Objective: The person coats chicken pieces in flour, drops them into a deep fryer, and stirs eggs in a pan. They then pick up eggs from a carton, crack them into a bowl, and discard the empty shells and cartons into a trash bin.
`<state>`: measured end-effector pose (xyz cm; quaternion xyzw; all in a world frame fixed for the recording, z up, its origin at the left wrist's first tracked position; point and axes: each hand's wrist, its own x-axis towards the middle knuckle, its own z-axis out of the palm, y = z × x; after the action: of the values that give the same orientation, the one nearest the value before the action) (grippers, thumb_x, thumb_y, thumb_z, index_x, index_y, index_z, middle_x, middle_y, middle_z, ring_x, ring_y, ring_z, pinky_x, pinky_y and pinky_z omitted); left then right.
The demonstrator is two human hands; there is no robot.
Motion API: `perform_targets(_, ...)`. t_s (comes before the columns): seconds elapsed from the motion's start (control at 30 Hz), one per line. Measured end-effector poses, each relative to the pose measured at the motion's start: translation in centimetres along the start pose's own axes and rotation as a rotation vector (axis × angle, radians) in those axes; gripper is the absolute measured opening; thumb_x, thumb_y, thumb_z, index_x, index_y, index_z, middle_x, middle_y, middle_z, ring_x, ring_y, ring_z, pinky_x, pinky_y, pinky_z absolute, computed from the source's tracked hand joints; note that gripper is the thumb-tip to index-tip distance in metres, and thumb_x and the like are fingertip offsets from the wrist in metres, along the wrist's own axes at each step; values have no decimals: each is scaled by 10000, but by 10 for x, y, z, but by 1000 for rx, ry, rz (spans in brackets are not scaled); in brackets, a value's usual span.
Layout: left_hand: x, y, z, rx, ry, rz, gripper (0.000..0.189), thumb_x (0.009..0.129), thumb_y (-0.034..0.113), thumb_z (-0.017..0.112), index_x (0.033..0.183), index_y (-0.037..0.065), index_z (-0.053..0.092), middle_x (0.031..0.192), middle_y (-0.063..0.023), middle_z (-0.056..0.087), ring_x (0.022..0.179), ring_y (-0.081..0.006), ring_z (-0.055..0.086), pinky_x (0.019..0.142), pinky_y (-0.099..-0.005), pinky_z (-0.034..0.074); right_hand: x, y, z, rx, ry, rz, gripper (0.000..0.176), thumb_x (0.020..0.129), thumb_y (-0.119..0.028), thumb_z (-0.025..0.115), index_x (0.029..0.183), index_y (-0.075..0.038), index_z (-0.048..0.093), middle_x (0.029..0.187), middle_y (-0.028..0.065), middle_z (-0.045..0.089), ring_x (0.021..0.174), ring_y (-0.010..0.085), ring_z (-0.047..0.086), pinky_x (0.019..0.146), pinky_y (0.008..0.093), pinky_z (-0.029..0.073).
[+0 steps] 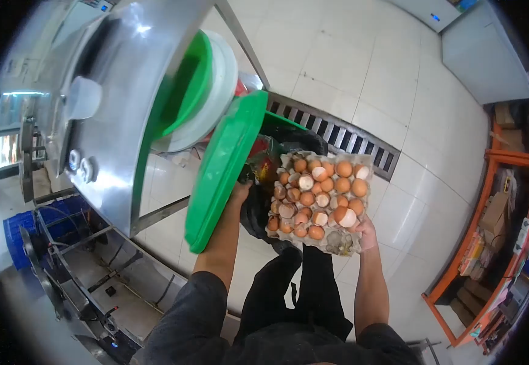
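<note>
My right hand (365, 232) grips the near right corner of a grey cardboard egg tray (371, 168), thumb over the edge. The tray is filled with brown eggshells (307, 198), several visibly broken, showing white insides. My left hand (241, 191) is beside the green lid (225, 173), which stands tilted up along my forearm; its fingers are mostly hidden. Beneath the tray and lid is a bin lined with a black bag (253, 210), with rubbish and a red-and-yellow wrapper (267, 168) inside. The tray is over the bin's right side.
A steel table (137, 79) stands at left, with a green basin (193, 91) and a white basin (223, 70) beneath its top. A floor drain grate (337, 131) runs behind the bin. An orange shelf (494, 159) holds boxes at right. A metal frame (94, 274) stands lower left.
</note>
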<state>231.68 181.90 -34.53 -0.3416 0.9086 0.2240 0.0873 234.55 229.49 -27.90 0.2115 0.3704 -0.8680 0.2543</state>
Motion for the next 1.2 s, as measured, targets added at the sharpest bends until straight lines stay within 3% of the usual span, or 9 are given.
perform_targets(0.13,-7,-34,23,139,42,50,606,944,323,693,1415,-23,535,1421,-269,566,1311,-438,545,1078,-476,444,-3,-21,14,-143,-57,29,819,674,-122,513,1471,56,457,1398,135,581,1297,256,546,1148,345,376)
perform_targets(0.33,-99,86,-65,26,160,78,451,1062,283,522,1376,-37,570,1408,-276,569,1296,-442,546,1068,-498,433,12,-24,58,-223,-49,28,812,723,-40,484,1530,-3,401,1411,104,557,1269,225,538,1109,346,407)
perform_targets(0.5,-128,121,-88,-137,212,140,503,1119,344,414,1383,-61,552,1376,-279,590,1267,-419,566,1057,-476,431,16,-31,128,-948,-9,-41,659,916,-109,509,1519,52,297,1407,332,490,1331,453,486,1118,469,400)
perform_targets(0.53,-128,125,-90,-142,209,140,503,1119,344,414,1383,-61,552,1376,-279,590,1267,-419,566,1057,-476,431,22,-16,137,-953,-6,-41,659,916,-109,509,1519,52,297,1407,332,490,1331,453,486,1118,469,400)
perform_targets(0.6,-129,133,-91,-283,137,301,498,1120,331,408,1391,-65,544,1372,-281,597,1234,-432,587,1035,-485,449,36,26,143,-1224,-32,-503,721,954,-136,545,1543,90,196,1401,397,422,1314,533,460,1090,519,423)
perform_targets(0.7,-122,156,-109,-127,130,197,566,1067,405,509,1417,-40,534,1376,-283,598,1237,-425,603,1028,-496,469,41,42,169,-1203,-72,-208,788,954,-118,556,1569,96,112,1391,385,415,1279,542,484,1071,525,442)
perform_targets(0.87,-112,159,-106,-179,23,159,781,941,531,657,1419,-69,516,1422,-299,558,1323,-458,532,1120,-499,402,31,56,142,-1190,80,-241,824,948,-121,499,1595,72,25,1338,366,444,1208,539,519,1046,529,457)
perform_targets(0.93,-86,128,-78,-84,-153,121,729,960,478,636,1417,-76,514,1460,-316,511,1364,-464,484,1162,-499,357,30,57,138,-1244,39,-344,839,939,-131,485,1602,63,8,1322,351,449,1158,531,541,1025,526,468)
perform_targets(1.2,-100,143,-97,-32,108,202,544,1063,373,487,1449,-10,518,1515,-268,478,1394,-466,439,1173,-498,323,9,25,171,-1324,-55,-227,862,929,-156,516,1653,-108,50,1252,292,476,1036,497,600,925,509,534)
